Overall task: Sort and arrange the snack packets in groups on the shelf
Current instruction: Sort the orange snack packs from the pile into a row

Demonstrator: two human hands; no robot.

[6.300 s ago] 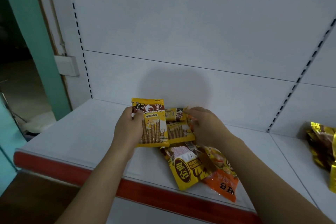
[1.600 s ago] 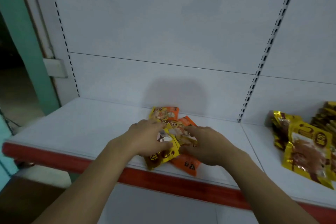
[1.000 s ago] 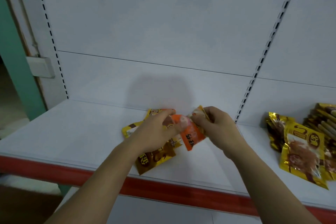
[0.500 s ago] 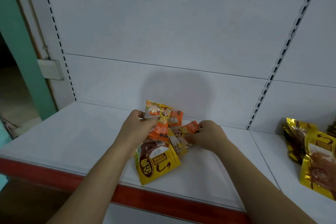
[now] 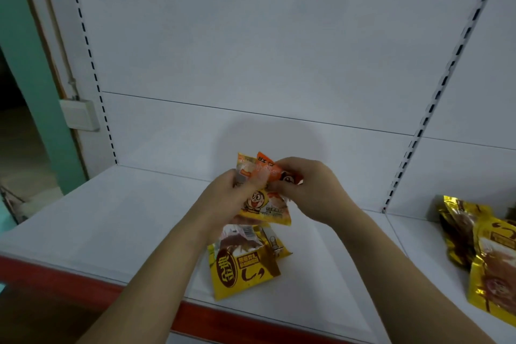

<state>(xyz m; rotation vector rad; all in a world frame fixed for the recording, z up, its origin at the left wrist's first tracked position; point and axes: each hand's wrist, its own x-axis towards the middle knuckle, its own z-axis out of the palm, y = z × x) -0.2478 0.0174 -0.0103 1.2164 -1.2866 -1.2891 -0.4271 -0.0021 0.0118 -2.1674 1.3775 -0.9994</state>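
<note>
Orange packets [image 5: 264, 173] pinched by both hands above the shelf [image 5: 111, 218].

A white back panel [image 5: 251, 36] fills the space above and beyond the fingers, crossed by a thin horizontal seam and flanked by two slotted uprights, one [image 5: 92, 64] far to the left of the fingers and one [image 5: 444, 78] to their right. Farther left still, a white wall switch box [image 5: 79, 119] sits on a pale strip of wall, with a thin cable running up from it. A teal door frame [image 5: 30, 78] stands at the far left edge beside a dark opening.
</note>
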